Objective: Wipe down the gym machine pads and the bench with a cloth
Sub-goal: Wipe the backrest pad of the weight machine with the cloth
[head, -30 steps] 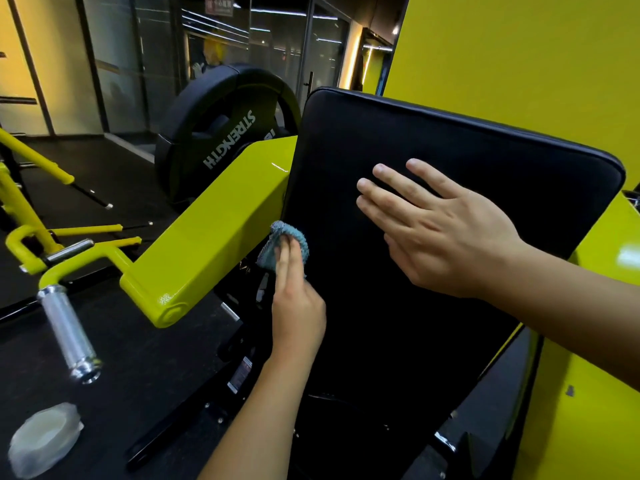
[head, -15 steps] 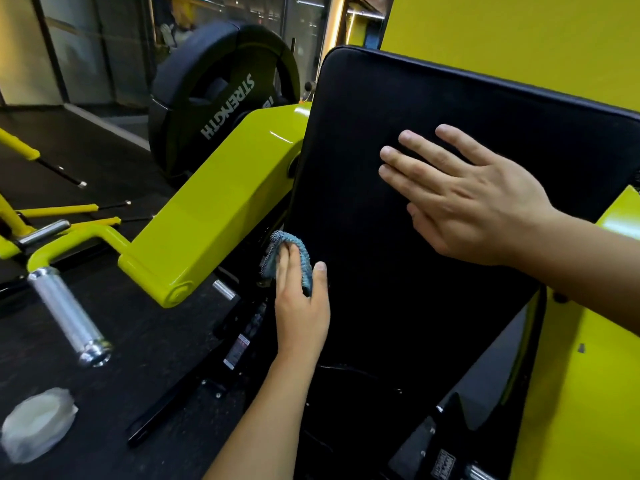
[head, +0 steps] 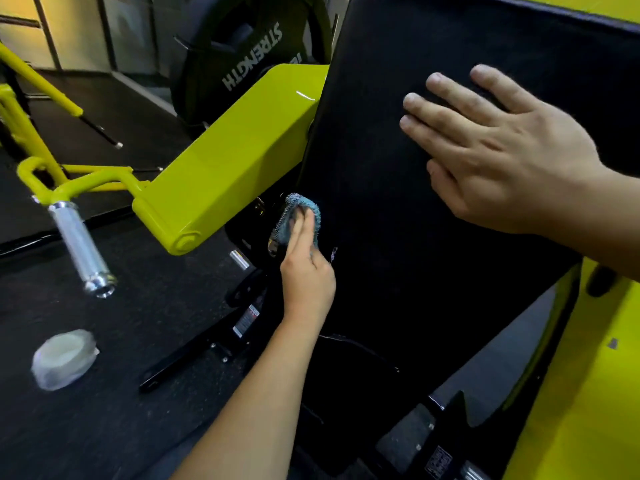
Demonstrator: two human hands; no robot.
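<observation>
I saw the large black upholstered back pad [head: 433, 254] standing tilted; my right hand [head: 512, 161] lay flat on its upper part, fingers straight. At the pad's left edge my left hand [head: 306, 275] pressed the small blue-grey woven cloth [head: 300, 216] — fingers extended over it.

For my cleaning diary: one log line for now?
left hand: presses cloth on pad edge | right hand: flat on pad
</observation>
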